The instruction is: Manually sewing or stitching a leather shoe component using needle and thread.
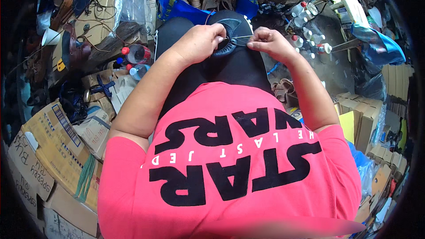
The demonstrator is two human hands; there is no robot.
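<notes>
On the person's lap, the left hand (pixel 200 40) grips a dark shoe (pixel 230 33) while the right hand (pixel 269 43) pinches a thread (pixel 239 38) taut. Stitching looks midway; how much seam remains is hidden.

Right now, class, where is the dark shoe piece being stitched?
In the head view, the dark shoe piece sits top centre on the lap, between the left hand and right hand.

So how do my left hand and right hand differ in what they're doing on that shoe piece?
The left hand is closed in a fist, gripping the dark shoe piece from above; the right hand only pinches with its fingertips. The left hand sits over the piece, while the right hand is off to its side, pulling a thin thread taut. Both hover over the lap at the same height.
</notes>
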